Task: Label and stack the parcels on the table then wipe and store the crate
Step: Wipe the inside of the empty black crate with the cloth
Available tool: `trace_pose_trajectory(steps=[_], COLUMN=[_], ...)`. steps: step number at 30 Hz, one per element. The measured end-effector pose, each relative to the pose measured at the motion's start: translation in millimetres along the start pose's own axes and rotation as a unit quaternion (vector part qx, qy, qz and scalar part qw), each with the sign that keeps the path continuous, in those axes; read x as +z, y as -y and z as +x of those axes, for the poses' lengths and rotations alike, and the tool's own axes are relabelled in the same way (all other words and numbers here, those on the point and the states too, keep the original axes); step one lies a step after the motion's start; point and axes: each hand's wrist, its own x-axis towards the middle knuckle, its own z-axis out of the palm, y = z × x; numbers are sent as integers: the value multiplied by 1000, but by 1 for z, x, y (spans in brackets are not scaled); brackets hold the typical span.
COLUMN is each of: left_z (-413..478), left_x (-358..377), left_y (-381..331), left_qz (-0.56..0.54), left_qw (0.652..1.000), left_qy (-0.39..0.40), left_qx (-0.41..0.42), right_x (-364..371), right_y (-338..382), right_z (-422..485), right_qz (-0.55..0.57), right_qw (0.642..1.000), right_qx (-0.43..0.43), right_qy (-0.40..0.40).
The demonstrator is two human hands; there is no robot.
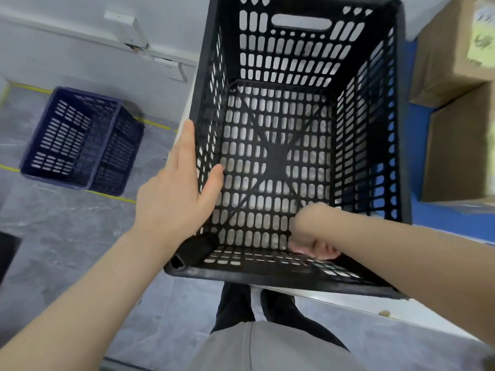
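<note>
- Head view, counts: one black perforated plastic crate [267,275], two brown cardboard parcels, two dark blue perforated plastic crates, two hands.
- Black crate: upright on the near left corner of the blue-topped table [417,162]. Open top, nothing loose visible inside. Slotted walls and floor, handle cut-out in the far wall, heart-shaped holes along the far rim.
- Left hand [176,194]: grasps the black crate's left wall, thumb inside, fingers outside.
- Right hand [313,245]: inside the crate by the near wall, fingers curled. Cannot tell if it holds anything.
- Far parcel [450,49] carries a pale yellow-green label. Near parcel [460,151] is just in front of it. Both are on the table right of the crate.
- Blue crates on the grey floor, left: lighter one [67,135] and darker one [120,153], touching.
</note>
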Motion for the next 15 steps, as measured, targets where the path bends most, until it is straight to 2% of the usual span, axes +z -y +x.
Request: trace_pose_trajectory(steps=[2, 3, 5, 8, 10, 11, 13, 15], left_z=[0, -1, -1, -2, -1, -1, -1, -2], left_x=[1, 1, 1, 2, 3, 3, 3, 1], left_y=[-1, -1, -1, -2, -2, -2, -2, -4], left_qz=[0, 0, 7, 12, 16, 15, 6, 1], left_qw=[1000, 1000, 1000, 1000, 1000, 1000, 1000, 1000], left_qy=[5, 4, 1, 4, 2, 3, 7, 14], left_qx=[0, 1, 4, 1, 3, 1, -7, -11], right_x=[1, 1, 0, 1, -17, -33, -79, -125], right_y=[-10, -13, -8, -6, -24, -37, -60, -83], right_z=[-7, -3, 4, 6, -1, -4, -13, -13], right_qz=[-189, -227, -257, -181, -29, 33, 28, -1], right_qw=[979, 970, 964, 983, 997, 994, 987, 939], right_qx=[64, 80, 62, 40, 24, 33, 99, 125], right_qy=[37, 45, 3, -11, -74, -99, -126, -321])
